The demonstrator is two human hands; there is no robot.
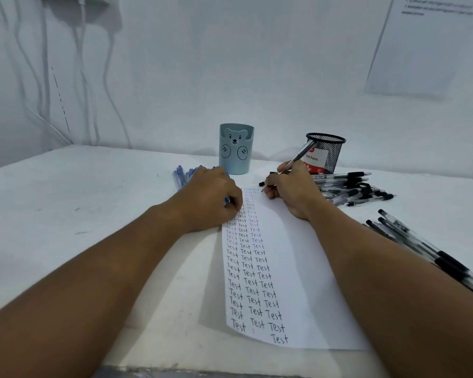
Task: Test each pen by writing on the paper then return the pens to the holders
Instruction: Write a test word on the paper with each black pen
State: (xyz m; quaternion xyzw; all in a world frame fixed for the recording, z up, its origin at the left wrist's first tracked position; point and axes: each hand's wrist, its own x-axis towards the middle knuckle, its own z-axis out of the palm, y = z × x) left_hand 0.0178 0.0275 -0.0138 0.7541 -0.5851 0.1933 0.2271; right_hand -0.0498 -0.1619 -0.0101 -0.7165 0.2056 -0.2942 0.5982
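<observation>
White paper sheet [292,268] flat on white desk [93,200], one sheet, three columns of "Test" along its left part, the third column running one entry lower than the other two; exact row count unreadable at the far end. Two holders at the back of the desk: pale blue bear cup [236,148] behind the sheet, black mesh cup [328,152] to its right with a red-and-white "Ball Pens" pack [314,160] inside. Left hand [213,200] resting on the sheet's upper left edge, fingers curled; grip contents not discernible. Blue pens [183,175] bunched behind that hand, partly hidden, count not possible. Right hand [292,186] clenched on one clear pen [298,156], tip on the paper at the top of the sheet, barrel tilted up toward the mesh cup. Black-capped pens [352,186] heaped just right of that hand, well over ten. Second group of black pens [434,255] beside the right forearm, at least four.
</observation>
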